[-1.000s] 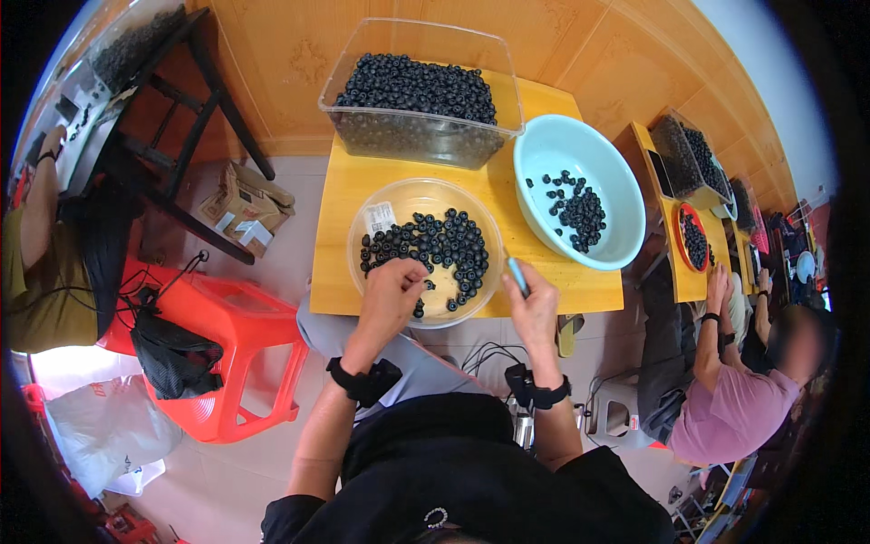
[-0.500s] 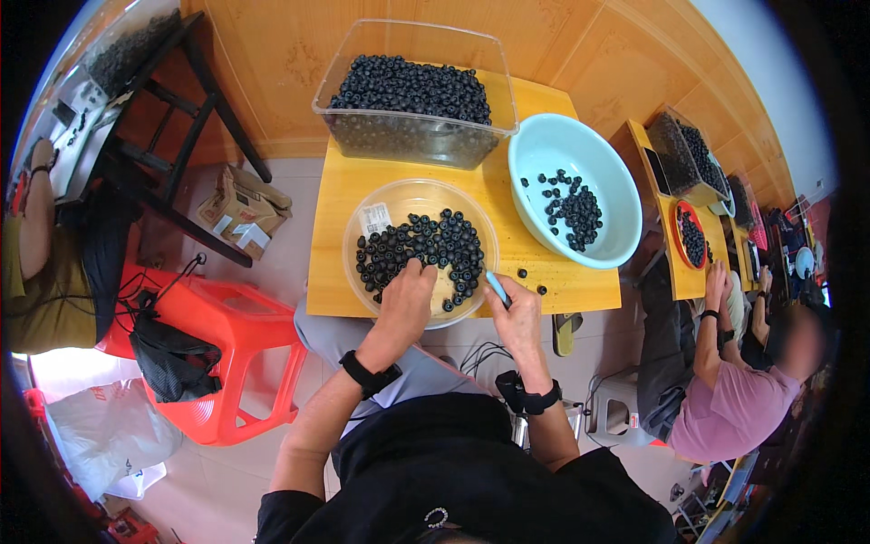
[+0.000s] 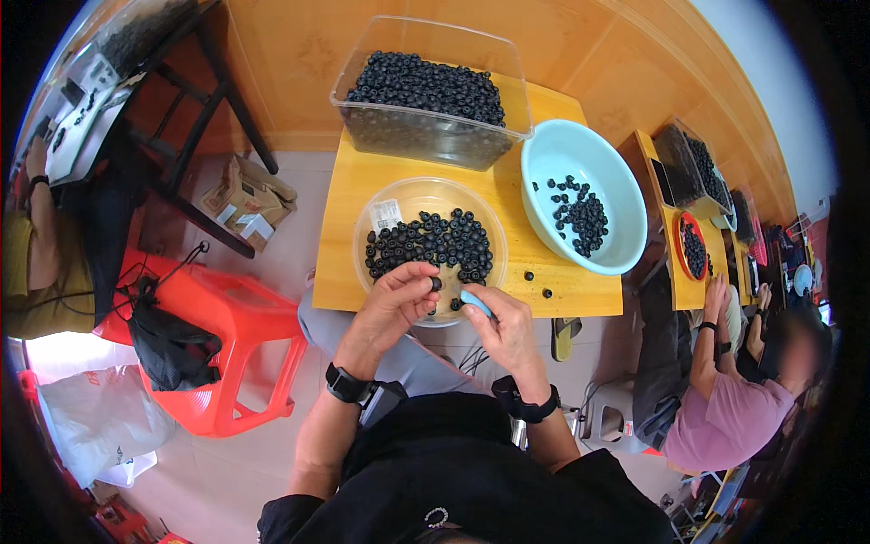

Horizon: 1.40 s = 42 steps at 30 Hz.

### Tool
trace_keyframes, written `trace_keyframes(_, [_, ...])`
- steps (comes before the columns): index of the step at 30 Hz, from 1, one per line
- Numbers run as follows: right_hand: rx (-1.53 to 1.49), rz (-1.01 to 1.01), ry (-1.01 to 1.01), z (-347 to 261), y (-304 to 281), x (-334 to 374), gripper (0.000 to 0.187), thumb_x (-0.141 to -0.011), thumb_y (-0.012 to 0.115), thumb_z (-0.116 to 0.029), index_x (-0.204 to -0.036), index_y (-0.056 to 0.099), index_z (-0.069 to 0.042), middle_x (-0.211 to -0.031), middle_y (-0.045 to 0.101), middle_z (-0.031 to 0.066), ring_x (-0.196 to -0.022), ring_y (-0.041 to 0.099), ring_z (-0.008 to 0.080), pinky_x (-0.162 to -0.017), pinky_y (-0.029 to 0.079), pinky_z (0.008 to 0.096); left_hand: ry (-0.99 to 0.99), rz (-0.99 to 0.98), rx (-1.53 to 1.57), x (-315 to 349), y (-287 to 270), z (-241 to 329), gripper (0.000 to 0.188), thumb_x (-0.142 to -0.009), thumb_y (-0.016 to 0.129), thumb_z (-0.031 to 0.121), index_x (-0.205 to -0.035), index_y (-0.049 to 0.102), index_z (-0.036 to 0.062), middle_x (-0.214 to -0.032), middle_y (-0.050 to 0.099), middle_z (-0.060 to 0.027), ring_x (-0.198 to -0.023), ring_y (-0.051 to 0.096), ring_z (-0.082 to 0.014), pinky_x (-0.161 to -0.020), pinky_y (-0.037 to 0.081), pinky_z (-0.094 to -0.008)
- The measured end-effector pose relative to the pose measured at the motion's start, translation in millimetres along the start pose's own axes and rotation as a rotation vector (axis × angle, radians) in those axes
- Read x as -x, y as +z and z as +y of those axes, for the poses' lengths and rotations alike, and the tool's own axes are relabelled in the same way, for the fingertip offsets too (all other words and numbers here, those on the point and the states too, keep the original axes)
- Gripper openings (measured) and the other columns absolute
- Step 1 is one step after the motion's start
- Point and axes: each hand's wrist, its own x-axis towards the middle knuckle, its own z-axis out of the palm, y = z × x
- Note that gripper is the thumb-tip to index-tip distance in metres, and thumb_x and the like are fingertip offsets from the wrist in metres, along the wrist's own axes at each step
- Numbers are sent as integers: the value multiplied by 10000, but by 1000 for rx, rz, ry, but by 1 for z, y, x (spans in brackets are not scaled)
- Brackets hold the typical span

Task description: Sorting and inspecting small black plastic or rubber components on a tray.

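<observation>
At the near rim of the round clear bowl (image 3: 399, 204) of dark berries on the yellow counter (image 3: 349, 236), the left hand (image 3: 391, 304) has its grip pinched on one berry (image 3: 436, 284); just beside it, the right hand (image 3: 504, 323) has its grip clamped on a small blue tool (image 3: 475, 301)

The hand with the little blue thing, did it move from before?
Yes. The right hand with the small blue tool came in from the yellow table's edge, leftward to the round clear bowl, close to the left hand.
</observation>
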Motion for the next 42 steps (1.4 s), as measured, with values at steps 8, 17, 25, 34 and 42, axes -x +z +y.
trace_keyframes(8, [80,-96,-27,-17,-1,-5,213,-789,660,-148,-971,642,-39,-738,621,98,-556,608,226,-495,469,305,-26,-91,67,3,1,-6,154,-862,595,46,-1015,592,30,-910,634,-41,-772,638,-116,-723,539,-235])
trace_keyframes(17, [98,-66,-43,-13,0,-3,208,-799,658,-178,-957,644,-43,-729,619,96,-544,609,230,-483,466,314,-52,-74,92,7,3,-7,148,-854,608,44,-1000,589,30,-899,627,-41,-763,635,-114,-701,539,-225])
trace_keyframes(25, [86,-69,-89,-5,-1,-5,202,-801,657,-178,-956,647,-48,-722,620,102,-541,606,226,-477,460,310,-72,-78,87,7,5,-5,112,-850,611,42,-960,593,31,-866,627,-42,-734,620,-112,-686,525,-226])
trace_keyframes(34, [252,2,90,29,-16,-10,197,-819,641,-221,-913,672,-50,-767,656,147,-618,622,316,-550,478,378,-59,-225,36,16,12,3,100,-841,623,48,-933,587,36,-858,635,-60,-723,615,-118,-674,522,-230])
trace_keyframes(42, [-190,-69,190,-12,-7,-12,276,-751,710,-113,-1001,651,-10,-645,592,64,-522,488,100,-500,415,246,-77,-136,101,13,11,-1,148,-831,631,35,-964,565,47,-881,637,-64,-719,619,-119,-668,525,-227])
